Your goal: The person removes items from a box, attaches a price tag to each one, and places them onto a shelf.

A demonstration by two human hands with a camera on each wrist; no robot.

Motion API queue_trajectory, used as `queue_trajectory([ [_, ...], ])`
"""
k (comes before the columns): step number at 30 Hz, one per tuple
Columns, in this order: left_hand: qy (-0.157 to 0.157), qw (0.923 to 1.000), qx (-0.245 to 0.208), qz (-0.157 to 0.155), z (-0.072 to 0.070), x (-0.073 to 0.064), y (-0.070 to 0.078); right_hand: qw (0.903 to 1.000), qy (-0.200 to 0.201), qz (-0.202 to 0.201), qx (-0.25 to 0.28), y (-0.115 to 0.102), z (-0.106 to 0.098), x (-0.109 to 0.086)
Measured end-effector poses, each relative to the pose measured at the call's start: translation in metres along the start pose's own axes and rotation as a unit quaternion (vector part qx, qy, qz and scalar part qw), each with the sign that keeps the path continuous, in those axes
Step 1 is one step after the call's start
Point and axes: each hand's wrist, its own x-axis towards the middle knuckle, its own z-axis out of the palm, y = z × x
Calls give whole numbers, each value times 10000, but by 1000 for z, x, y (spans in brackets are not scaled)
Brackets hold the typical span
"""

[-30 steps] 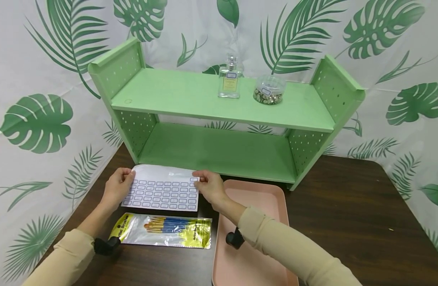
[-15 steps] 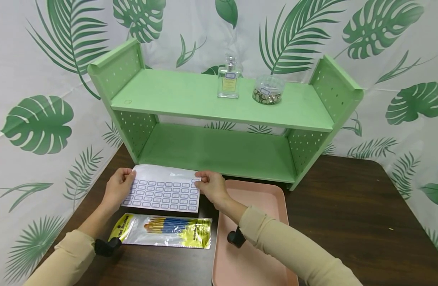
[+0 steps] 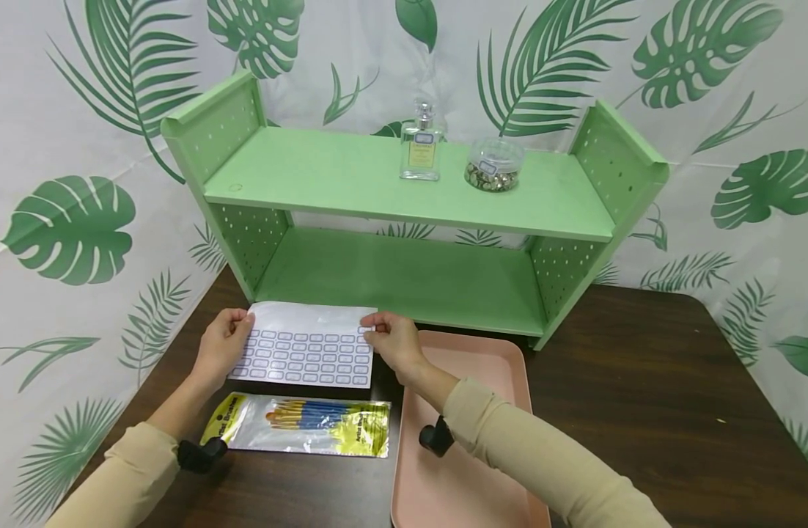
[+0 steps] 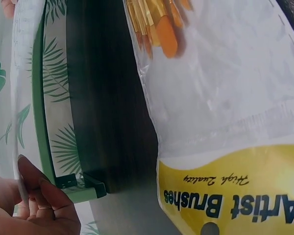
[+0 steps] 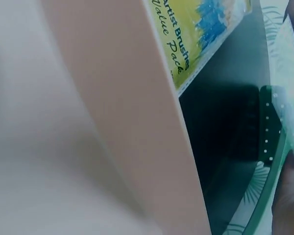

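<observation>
A white sheet of small blue-bordered label stickers (image 3: 305,356) is stretched between both hands, in front of the green shelf. My left hand (image 3: 221,348) pinches its left edge between thumb and fingers; in the left wrist view the left hand (image 4: 39,200) grips the sheet seen edge-on. On the other side my right hand (image 3: 397,345) pinches the sheet near its upper right corner. Several rows of labels fill the lower part, while the top strip is plain white. Just below the sheet lies a packet of artist brushes (image 3: 305,425), with blue handles showing through clear plastic.
The green two-tier shelf (image 3: 404,271) stands behind the hands. On its upper board are a labelled perfume bottle (image 3: 420,150) and a round clear jar (image 3: 494,165) of small metallic pieces, also labelled. A pink tray (image 3: 470,469) lies under the right forearm, on the dark wooden table (image 3: 641,411).
The label sheet and both hands have shifted slightly right and up, and the sheet's top edge looks straighter. Both hands keep their hold; the packet, tray and shelf items stay put.
</observation>
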Motion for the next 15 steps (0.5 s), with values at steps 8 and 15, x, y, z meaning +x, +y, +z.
queue_trajectory([
  [8, -24, 10000, -80, 12, 2, 0, 0, 9998, -91, 79, -179, -2, -2, -1],
  [15, -25, 10000, -47, 10, 3, 0, 2, 9998, -103, 21, -184, -2, -4, -2],
])
